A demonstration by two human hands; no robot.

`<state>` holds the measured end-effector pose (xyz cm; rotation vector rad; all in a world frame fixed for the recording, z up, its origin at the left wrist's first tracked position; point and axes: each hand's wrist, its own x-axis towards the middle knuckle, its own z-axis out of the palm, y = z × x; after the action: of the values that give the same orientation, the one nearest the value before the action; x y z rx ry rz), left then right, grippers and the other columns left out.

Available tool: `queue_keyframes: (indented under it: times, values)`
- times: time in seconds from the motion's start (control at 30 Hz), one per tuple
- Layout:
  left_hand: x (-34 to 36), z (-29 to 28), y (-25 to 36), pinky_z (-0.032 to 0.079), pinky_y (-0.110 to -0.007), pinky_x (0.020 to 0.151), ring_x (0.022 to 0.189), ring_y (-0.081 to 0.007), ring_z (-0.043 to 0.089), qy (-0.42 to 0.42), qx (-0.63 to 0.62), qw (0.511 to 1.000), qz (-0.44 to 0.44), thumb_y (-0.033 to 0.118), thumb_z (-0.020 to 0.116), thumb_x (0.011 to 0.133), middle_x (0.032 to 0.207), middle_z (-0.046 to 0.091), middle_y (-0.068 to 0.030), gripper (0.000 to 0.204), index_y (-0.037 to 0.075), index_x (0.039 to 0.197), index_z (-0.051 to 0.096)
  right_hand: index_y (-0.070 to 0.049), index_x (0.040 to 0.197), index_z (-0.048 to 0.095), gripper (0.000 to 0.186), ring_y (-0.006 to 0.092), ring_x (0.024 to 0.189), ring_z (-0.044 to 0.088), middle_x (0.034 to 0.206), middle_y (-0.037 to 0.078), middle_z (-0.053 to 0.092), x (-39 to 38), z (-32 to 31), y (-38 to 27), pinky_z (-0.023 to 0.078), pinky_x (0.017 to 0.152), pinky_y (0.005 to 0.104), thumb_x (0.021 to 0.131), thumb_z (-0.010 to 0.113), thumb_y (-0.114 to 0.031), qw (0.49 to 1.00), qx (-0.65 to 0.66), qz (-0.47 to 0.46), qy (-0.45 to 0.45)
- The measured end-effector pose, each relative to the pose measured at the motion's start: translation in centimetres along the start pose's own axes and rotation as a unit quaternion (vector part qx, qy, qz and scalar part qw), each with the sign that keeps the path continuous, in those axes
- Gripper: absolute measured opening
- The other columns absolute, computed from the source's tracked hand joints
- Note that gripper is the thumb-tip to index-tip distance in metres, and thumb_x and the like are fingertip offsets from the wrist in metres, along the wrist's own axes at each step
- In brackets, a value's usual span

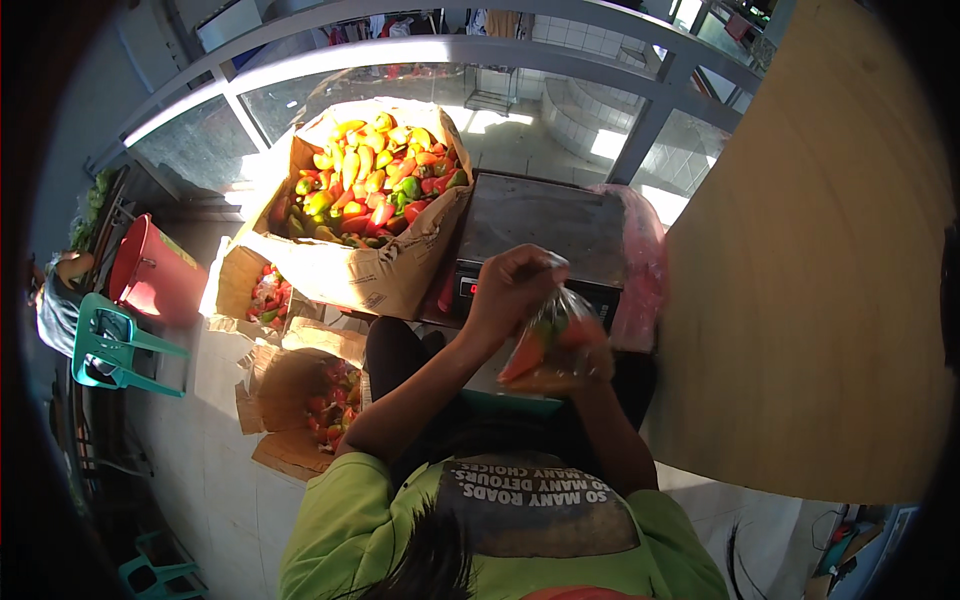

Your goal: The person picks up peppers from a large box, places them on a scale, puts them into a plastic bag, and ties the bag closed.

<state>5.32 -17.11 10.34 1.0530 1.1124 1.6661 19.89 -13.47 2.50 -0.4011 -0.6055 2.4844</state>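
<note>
A clear plastic bag of red and green peppers (548, 340) hangs in front of my body. My left hand (520, 278) is closed in a pinch on the gathered neck of the bag. Low down, my right hand (590, 380) cups the bag's bottom; the bag covers most of its fingers. Just beyond my hands stands a weighing scale (545, 222) with a flat dark metal platform and a lit red display. To its left, a large open cardboard box (345, 270) is filled with red, yellow and green peppers (375, 175).
Two smaller cartons with peppers, one farther off (240, 285) and one nearer (275, 385), sit on the floor at left. Pink plastic (640, 270) lies along the scale's right. A curved wooden panel (800, 300) fills the right side. A red bin (160, 270) and green chair (115, 345) stand far left.
</note>
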Motion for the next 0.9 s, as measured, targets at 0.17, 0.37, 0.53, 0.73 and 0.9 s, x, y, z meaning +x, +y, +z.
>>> queue_keyframes:
  times: [0.17, 0.37, 0.53, 0.73, 0.9]
  values:
    - [-0.5, -0.7, -1.4, 0.039, -0.018, 0.058, 0.063, -0.0005, 0.049, 0.094, -0.057, 0.992, -0.055, 0.009, 0.064, 0.079, 0.070, 0.056, 0.0054, 0.005, 0.007, 0.082, 0.062, 0.000, 0.111, 0.044, 0.068, 0.0275, 0.080, 0.059, 0.094, 0.015, 0.053, 0.8, 2.2, 1.5, 0.053, 0.055, 0.0313, 0.073, 0.058, -0.054, 0.955, 0.248, 0.023, -0.163]
    - [-1.6, -0.4, -1.4, 0.041, -0.019, 0.059, 0.064, -0.0016, 0.051, 0.142, 0.149, 0.978, 0.018, 0.008, 0.066, 0.077, 0.072, 0.057, 0.0036, 0.008, 0.002, 0.078, 0.061, -0.003, 0.093, 0.047, 0.047, 0.0189, 0.055, 0.058, 0.079, 0.010, 0.053, -1.8, 2.4, -0.2, 0.049, 0.042, 0.0283, 0.080, 0.056, -0.047, 0.987, -0.094, -0.001, -0.128]
    - [-2.5, 0.3, -1.2, 0.042, -0.021, 0.058, 0.063, -0.0048, 0.052, 0.144, 0.231, 0.961, 0.054, 0.005, 0.067, 0.073, 0.073, 0.056, -0.0012, 0.011, 0.000, 0.078, 0.060, -0.004, 0.090, 0.051, 0.035, 0.0153, 0.053, 0.056, 0.071, 0.006, 0.053, -3.8, 5.1, -0.5, 0.045, 0.042, 0.0258, 0.086, 0.052, -0.038, 0.972, -0.229, -0.009, 0.054]
    - [-3.2, 0.7, -0.7, 0.041, -0.022, 0.056, 0.062, -0.0073, 0.051, 0.073, 0.233, 0.968, 0.066, 0.004, 0.069, 0.069, 0.077, 0.057, -0.0043, 0.015, -0.001, 0.078, 0.058, -0.003, 0.088, 0.053, 0.017, 0.0173, 0.054, 0.054, 0.073, 0.007, 0.053, -5.0, 8.1, -2.1, 0.043, 0.046, 0.0268, 0.090, 0.048, -0.019, 0.908, -0.392, -0.051, 0.139]
    - [-3.3, -0.2, 1.0, 0.042, -0.023, 0.060, 0.068, -0.0088, 0.052, 0.002, 0.214, 0.974, 0.070, 0.002, 0.068, 0.068, 0.080, 0.057, -0.0050, 0.015, -0.001, 0.080, 0.059, 0.002, 0.085, 0.053, 0.008, 0.0259, 0.067, 0.055, 0.078, 0.010, 0.053, -3.2, 8.2, -4.5, 0.043, 0.060, 0.0311, 0.082, 0.050, -0.006, 0.549, -0.747, -0.368, 0.078]
